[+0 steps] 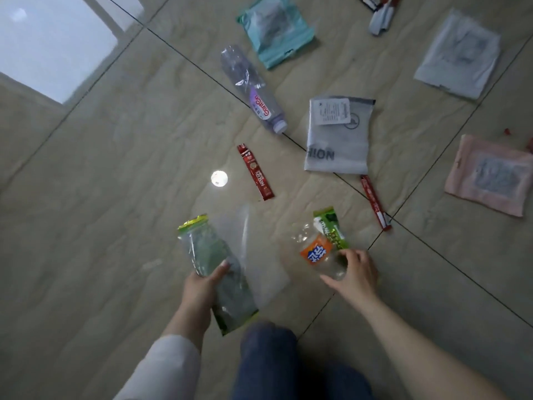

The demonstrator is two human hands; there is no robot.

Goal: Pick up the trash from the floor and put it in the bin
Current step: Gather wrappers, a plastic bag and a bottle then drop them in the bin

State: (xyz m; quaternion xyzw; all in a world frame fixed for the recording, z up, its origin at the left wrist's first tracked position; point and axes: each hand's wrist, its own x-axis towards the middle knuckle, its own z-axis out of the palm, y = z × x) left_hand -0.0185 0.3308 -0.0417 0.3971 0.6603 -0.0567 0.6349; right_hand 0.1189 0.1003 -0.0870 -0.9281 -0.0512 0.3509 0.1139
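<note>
My left hand grips a clear green-edged snack bag together with a clear plastic sheet, just above the tiled floor. My right hand is closed on a crushed clear bottle with an orange label and a green wrapper lying against it. Trash lies scattered on the floor ahead: a clear bottle with a purple label, a red coffee stick, a second red stick and a grey zip bag. No bin is in view.
Farther off lie a teal pouch, a white mailer bag, a pink pouch and a small dark wrapper. My knees in blue jeans fill the lower middle. A bright window reflection lies on the floor at top left.
</note>
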